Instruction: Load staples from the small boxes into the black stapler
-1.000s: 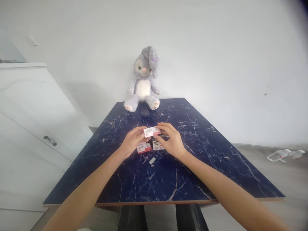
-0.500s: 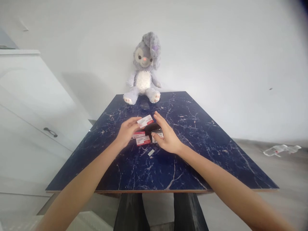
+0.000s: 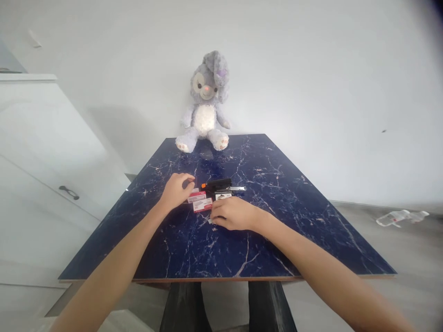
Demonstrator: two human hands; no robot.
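Observation:
My left hand hovers at the left of a small cluster, thumb and fingers apart with nothing between them. Just right of it lie a red-and-white box and, nearer me, a second red-and-white box. My right hand is closed, its fingertips down on a small white flat piece on the table. Beyond it sits a small white-and-black box, partly covered by the hand. Behind that lies a black object with an orange tip, beside a thin silvery item.
The dark blue marbled table carries everything. A grey plush rabbit sits at its far edge against the wall. A white cabinet stands at the left. A clear plastic bottle lies on the floor at right.
The red-and-white box has left my left hand, which moved slightly left and down. My right hand came down toward me onto the small white piece, uncovering the black object.

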